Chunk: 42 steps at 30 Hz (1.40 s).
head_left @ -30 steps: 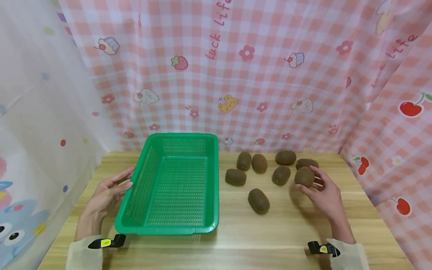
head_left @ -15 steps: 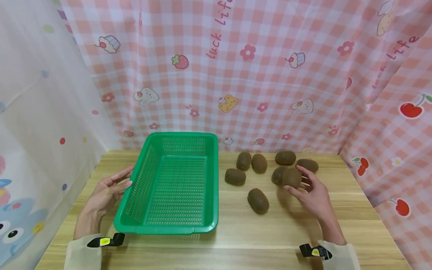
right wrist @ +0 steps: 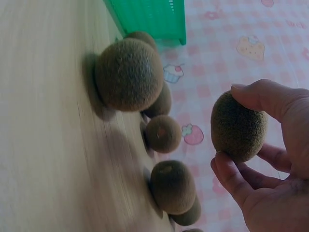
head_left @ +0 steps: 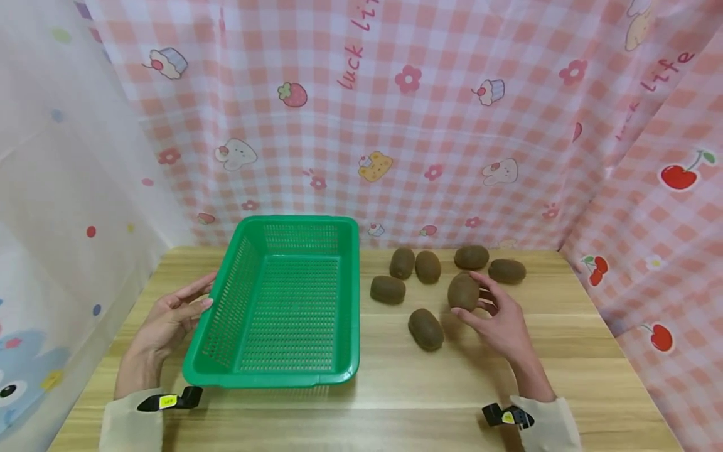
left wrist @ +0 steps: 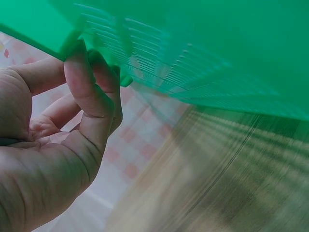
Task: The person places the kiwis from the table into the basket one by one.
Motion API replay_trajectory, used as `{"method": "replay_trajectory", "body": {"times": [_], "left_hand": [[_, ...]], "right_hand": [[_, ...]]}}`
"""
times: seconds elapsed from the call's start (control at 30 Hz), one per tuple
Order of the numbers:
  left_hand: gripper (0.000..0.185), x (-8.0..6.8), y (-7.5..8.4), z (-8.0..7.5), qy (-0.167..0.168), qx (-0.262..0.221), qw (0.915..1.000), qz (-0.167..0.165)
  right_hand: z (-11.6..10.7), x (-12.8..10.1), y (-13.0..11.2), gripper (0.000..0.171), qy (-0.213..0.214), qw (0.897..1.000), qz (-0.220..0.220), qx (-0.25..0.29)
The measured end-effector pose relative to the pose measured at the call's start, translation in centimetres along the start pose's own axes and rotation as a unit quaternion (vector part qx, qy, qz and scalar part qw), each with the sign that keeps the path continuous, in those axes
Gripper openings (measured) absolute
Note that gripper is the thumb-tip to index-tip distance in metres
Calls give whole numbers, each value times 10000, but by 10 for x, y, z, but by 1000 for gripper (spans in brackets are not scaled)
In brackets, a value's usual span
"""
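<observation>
A: Desk (head_left: 395,402), what is on it near to far?

B: Bare wood runs along the near edge. The left hand (head_left: 169,317) rests with relaxed fingers on the left rim of a green mesh basket (head_left: 285,370).

A: And the right hand (head_left: 499,320)?

B: It pinches a brown, fuzzy, oval kiwi (head_left: 464,291) between thumb and fingertips, lifted just above the desk, right of the basket. A loose kiwi (head_left: 425,328) lies just left of it; five more lie behind, by the pink checked curtain (head_left: 429,125).
</observation>
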<state>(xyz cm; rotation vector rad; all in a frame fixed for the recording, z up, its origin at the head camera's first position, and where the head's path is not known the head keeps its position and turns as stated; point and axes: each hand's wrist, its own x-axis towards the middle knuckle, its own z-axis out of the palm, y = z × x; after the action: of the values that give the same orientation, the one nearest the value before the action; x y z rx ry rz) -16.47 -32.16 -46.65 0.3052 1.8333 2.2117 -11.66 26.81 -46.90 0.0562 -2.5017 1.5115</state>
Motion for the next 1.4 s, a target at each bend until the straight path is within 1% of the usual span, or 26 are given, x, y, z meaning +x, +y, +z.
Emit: {"method": "replay_trajectory", "body": {"times": [0.13, 0.33, 0.67, 0.87, 0.93, 1.07, 1.2, 1.3, 1.4], "left_hand": [[53, 0, 0, -1, 18, -48, 10000, -22], [53, 0, -1, 0, 4, -71, 10000, -8], [54, -1, -1, -1, -52, -64, 10000, 26], [54, 0, -2, 0, -47, -126, 9999, 62], [54, -1, -2, 0, -101, -134, 9998, 51], [54, -8, -1, -3, -106, -196, 9997, 117], [54, -12, 2, -6, -34, -240, 9996, 147], [54, -8, 1, -3, -95, -247, 9996, 46], [55, -3, -1, 1, -161, -245, 9996, 28]], "right_hand": [[7, -1, -3, 75, -65, 9999, -95, 20], [14, -3, -7, 74, -175, 9998, -56, -53], [26, -3, -14, 74, -331, 9994, -94, 32], [33, 1, -22, 74, -462, 9984, -296, 97], [36, 2, -25, 74, -445, 9984, -333, 125], [47, 7, -35, 75, -598, 9972, -381, 235], [56, 12, -45, 75, -747, 9957, -479, 252], [56, 13, -50, 75, -676, 9962, -523, 179], [55, 13, -52, 74, -683, 9961, -531, 145]]}}
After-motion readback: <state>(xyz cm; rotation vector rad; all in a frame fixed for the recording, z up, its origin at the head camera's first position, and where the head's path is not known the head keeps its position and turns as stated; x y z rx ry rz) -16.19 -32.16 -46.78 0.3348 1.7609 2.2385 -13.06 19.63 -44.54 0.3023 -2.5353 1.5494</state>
